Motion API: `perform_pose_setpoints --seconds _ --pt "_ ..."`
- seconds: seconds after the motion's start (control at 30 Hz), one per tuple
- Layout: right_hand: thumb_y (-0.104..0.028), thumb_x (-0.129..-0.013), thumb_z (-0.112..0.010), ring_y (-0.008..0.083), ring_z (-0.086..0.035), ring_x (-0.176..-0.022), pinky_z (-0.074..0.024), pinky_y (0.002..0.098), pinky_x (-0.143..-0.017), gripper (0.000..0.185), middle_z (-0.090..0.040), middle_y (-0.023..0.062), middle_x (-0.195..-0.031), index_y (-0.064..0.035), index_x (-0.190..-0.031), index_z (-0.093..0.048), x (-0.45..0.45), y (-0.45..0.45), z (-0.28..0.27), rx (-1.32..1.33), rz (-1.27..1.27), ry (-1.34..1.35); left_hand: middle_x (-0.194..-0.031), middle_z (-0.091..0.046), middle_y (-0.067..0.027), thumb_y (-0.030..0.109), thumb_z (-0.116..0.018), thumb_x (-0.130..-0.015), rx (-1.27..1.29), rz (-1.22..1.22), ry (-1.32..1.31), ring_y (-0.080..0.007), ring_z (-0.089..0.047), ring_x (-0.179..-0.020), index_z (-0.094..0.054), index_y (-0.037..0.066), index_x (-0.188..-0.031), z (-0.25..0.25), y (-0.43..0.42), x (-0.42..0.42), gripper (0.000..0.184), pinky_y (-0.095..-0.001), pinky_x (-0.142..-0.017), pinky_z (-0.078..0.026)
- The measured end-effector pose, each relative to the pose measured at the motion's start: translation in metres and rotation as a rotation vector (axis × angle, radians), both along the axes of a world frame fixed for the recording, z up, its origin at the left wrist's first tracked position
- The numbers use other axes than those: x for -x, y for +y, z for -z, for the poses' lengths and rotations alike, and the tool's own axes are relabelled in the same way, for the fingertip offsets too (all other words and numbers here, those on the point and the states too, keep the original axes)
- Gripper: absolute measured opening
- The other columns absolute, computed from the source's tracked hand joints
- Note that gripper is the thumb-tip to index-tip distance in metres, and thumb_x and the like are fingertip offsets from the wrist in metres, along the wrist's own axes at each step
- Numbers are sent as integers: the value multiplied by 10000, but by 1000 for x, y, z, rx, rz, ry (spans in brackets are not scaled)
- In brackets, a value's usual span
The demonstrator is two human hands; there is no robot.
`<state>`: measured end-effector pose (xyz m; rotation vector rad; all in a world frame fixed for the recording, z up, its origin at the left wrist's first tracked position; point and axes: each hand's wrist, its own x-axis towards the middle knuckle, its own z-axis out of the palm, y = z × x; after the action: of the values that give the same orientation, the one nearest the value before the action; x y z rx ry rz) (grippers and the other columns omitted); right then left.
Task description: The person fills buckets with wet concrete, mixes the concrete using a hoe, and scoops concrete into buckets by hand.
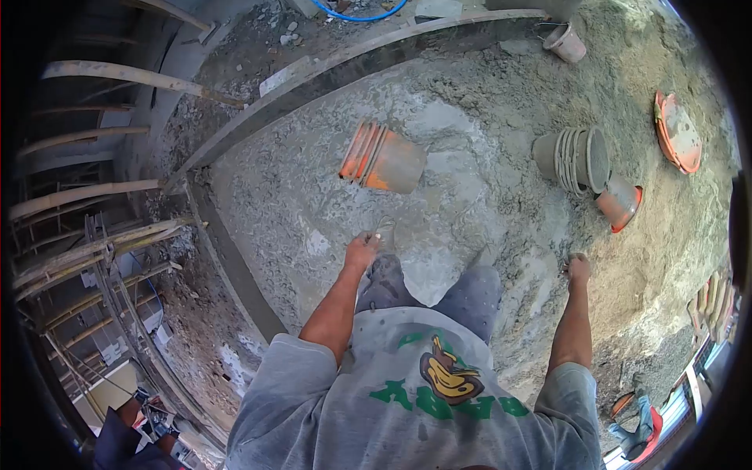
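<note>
Left of the bucket stack, orange bucket is tipped on mortar, spread but not levelled. Bodyward of stack, left hand and right hand are half-curled; whether anything's held can't be told.

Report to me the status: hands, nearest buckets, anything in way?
Left hand near tipped orange buckets; right hand near orange-rimmed bucket. Neither touches a bucket, grips unclear. No obstacle seen from left hand to orange buckets.
</note>
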<state>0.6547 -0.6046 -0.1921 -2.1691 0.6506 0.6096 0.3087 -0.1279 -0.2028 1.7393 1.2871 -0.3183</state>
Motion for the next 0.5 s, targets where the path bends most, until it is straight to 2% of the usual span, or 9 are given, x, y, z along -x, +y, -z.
perform_pose_setpoints --seconds 0.07,0.13,0.17,0.23,0.27,0.37,0.4,0.47,0.5 --pt "-167 -792 -557 143 -584 -515 -433 268 -424 176 -605 65 -705 -18 -874 -603 19 104 31 -43 -130 63 -963 -663 -171 377 -575 -856 -124 -109 130 -303 -638 -906 -629 54 -1045 31 35 47 378 -372 -820 -478" --pt "-236 -781 -591 290 -640 -777 -493 361 -720 341 -650 185 -852 19 -1008 -600 47 190 112 109 -541 -22 -977 -660 -173 395 -580 -855 -221 -210 208 -305 -633 -919 -595 65 -1115 74 69 89 420 -387 -835 -475" --pt "-276 -769 -617 352 -613 -898 -461 389 -824 413 -641 228 -911 18 -1056 -584 68 263 110 179 -675 -21 -983 -660 -170 407 -585 -852 -226 -222 214 -303 -630 -932 -578 67 -1141 94 85 105 447 -385 -843 -471" --pt "-354 -781 -642 395 -554 -1024 -431 412 -899 568 -584 274 -1057 15 -1185 -488 106 370 158 159 -833 -134 -996 -660 -164 433 -595 -844 -247 -262 230 -299 -624 -957 -544 70 -1193 138 120 123 506 -382 -861 -463" --pt "-446 -788 -631 441 -477 -1119 -386 430 -964 724 -487 329 -1185 48 -1266 -402 116 420 173 126 -847 -84 -997 -659 -163 436 -594 -845 -208 -315 276 -297 -619 -970 -520 63 -1217 144 133 116 532 -381 -868 -459" --pt "-622 -742 -597 476 -398 -1189 -331 446 -1014 984 -342 368 -1311 89 -1343 -279 130 542 229 81 -742 -122 -1009 -655 -169 458 -590 -848 -175 -467 204 -302 -607 -993 -474 32 -1256 186 190 79 601 -378 -883 -450" --pt "-680 -715 -585 480 -375 -1209 -317 450 -1025 1062 -302 372 -1340 95 -1359 -248 128 572 248 56 -734 -183 -1089 -626 -195 509 -571 -846 -156 -467 214 -314 -589 -1035 -424 22 -1297 212 206 65 680 -376 -906 -438" --pt "-714 -686 -574 458 -342 -1246 -316 431 -1027 1087 -306 369 -1342 94 -1346 -267 111 616 263 37 -750 -59 -1244 -523 -248 632 -554 -789 0 -547 154 -339 -518 -1156 -316 -7 -1371 251 231 25 896 -377 -966 -411" --pt "-708 -674 -582 449 -348 -1244 -320 425 -1023 1084 -319 365 -1333 94 -1338 -279 105 624 272 110 -779 -2 -1246 -509 -273 682 -560 -744 -11 -577 127 -369 -495 -1175 -283 -34 -1381 281 239 5 997 -384 -981 -405"
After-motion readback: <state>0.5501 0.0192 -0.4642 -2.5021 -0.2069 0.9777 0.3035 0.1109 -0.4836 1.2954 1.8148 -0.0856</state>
